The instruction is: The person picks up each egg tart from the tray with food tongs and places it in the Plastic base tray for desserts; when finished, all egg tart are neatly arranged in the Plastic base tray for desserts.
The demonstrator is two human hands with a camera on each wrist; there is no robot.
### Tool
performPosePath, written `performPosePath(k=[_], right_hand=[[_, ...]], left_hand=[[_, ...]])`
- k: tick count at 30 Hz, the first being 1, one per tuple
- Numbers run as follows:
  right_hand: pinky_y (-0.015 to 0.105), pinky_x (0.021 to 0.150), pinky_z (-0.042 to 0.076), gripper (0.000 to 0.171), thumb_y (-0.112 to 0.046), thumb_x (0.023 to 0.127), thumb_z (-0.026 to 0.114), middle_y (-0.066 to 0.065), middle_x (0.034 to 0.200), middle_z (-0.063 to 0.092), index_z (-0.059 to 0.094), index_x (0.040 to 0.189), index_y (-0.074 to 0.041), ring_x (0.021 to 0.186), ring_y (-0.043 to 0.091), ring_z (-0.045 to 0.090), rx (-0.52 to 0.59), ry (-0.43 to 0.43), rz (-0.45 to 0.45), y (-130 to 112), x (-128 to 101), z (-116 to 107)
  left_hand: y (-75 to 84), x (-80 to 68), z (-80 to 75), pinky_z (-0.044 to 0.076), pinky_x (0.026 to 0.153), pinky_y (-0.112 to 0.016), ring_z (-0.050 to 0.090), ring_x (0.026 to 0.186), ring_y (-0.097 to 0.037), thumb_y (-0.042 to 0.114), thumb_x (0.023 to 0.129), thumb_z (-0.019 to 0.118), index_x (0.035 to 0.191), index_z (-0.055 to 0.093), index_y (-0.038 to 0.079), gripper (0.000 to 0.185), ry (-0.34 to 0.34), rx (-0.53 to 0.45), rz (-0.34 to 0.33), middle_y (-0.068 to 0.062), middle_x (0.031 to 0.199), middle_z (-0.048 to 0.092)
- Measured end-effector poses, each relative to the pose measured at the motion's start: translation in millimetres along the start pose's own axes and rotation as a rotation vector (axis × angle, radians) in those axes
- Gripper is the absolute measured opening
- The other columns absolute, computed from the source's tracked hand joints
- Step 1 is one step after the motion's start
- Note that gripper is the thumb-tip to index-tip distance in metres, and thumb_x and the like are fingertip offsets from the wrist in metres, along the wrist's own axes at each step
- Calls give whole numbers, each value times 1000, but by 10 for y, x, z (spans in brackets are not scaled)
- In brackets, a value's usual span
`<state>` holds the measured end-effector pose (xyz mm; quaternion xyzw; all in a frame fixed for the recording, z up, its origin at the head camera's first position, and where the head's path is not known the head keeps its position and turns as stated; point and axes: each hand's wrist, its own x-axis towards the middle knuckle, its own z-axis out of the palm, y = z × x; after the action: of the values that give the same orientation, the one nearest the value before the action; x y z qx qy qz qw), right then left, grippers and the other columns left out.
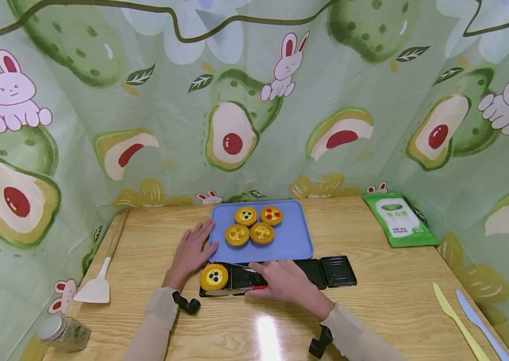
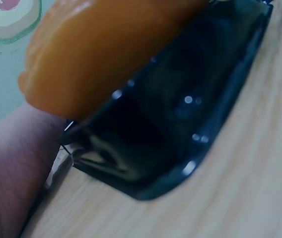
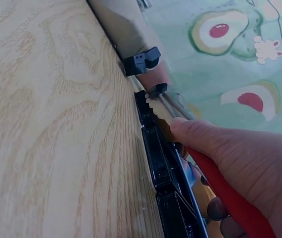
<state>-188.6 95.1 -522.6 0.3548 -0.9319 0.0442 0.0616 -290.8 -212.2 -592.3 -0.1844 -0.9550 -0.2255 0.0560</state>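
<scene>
Red tongs (image 3: 225,191), gripped by right hand (image 1: 283,282), near tart (image 1: 213,277) at black tray's (image 1: 313,273) left end; left hand (image 1: 192,250) spread at blue tray's (image 1: 292,235) left edge, probably steadying.

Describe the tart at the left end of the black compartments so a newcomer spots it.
On the wooden table, find the blue tray, then the row of black compartments in front. The tart, topped with dark dots, sits at that row's left end. Unlike the other four tarts, it's off the blue tray.
</scene>
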Motion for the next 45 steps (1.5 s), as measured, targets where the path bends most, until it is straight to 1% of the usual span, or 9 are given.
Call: performPosePath(k=[5, 12, 19, 26, 32, 35, 39, 43, 45], right_hand=[[24, 38, 22, 71, -80, 88, 59, -12, 55, 43, 68, 135, -26, 41, 3, 34, 11, -6, -1, -1, 1, -20], [24, 37, 26, 76, -82, 88, 56, -3, 72, 67, 68, 137, -25, 44, 3, 38, 32, 5, 4, 9, -2, -81], [22, 40, 30, 75, -81, 87, 60, -5, 72, 66, 69, 135, -24, 54, 7, 52, 19, 54, 1, 41, -20, -157], [24, 42, 35, 78, -77, 87, 64, -2, 81, 70, 67, 140, -21, 60, 8, 56, 82, 27, 68, 111, -50, -250], [25, 41, 33, 77, -73, 87, 68, 3, 85, 74, 67, 142, -19, 55, 7, 50, 127, 44, 119, 217, -103, -319], [25, 44, 38, 76, -74, 89, 65, 3, 88, 75, 67, 140, -19, 59, 8, 57, 141, 75, 129, 301, -130, -313], [25, 50, 45, 78, -77, 90, 61, 5, 104, 79, 67, 140, -18, 75, 14, 70, 172, 88, 169, 413, -171, -335], [25, 50, 44, 79, -75, 88, 65, 9, 116, 78, 67, 142, -17, 83, 19, 74, 207, 67, 235, 509, -204, -387], [26, 47, 42, 78, -72, 88, 68, 10, 115, 78, 66, 142, -16, 78, 19, 71, 202, 65, 265, 565, -215, -403]], left_hand=[[3, -3, -14, 13, 126, -60, 23, 159, -33, 55, 106, 48, 166, 30, 20, 73, -3, -7, -5, 1, 172, 27], [-1, 1, -29, 14, 126, -61, 24, 159, -33, 54, 106, 49, 166, 31, 20, 72, 2, -7, -1, 0, 171, 28], [-21, -1, -12, 14, 126, -60, 23, 159, -32, 56, 106, 48, 166, 31, 19, 73, 1, -6, 4, 1, 171, 27], [-14, -10, -7, 14, 126, -60, 23, 159, -32, 56, 106, 48, 166, 31, 20, 73, -1, -10, 6, 2, 171, 27], [-15, -15, 1, 13, 126, -59, 23, 159, -32, 57, 105, 48, 167, 30, 20, 74, -1, -8, 3, 3, 172, 26], [-17, -17, 7, 13, 127, -59, 23, 159, -32, 57, 105, 48, 167, 30, 20, 74, 0, -5, 1, 2, 172, 27], [-20, -17, 14, 13, 127, -59, 22, 159, -31, 56, 106, 48, 167, 30, 20, 73, 1, -2, -3, 3, 172, 26], [-11, -14, 10, 12, 127, -59, 23, 159, -32, 54, 105, 49, 166, 31, 19, 72, 4, -7, -3, 2, 172, 27], [-2, -10, 7, 13, 127, -60, 23, 159, -32, 54, 105, 49, 166, 31, 19, 73, 4, -8, -1, 2, 172, 27]])
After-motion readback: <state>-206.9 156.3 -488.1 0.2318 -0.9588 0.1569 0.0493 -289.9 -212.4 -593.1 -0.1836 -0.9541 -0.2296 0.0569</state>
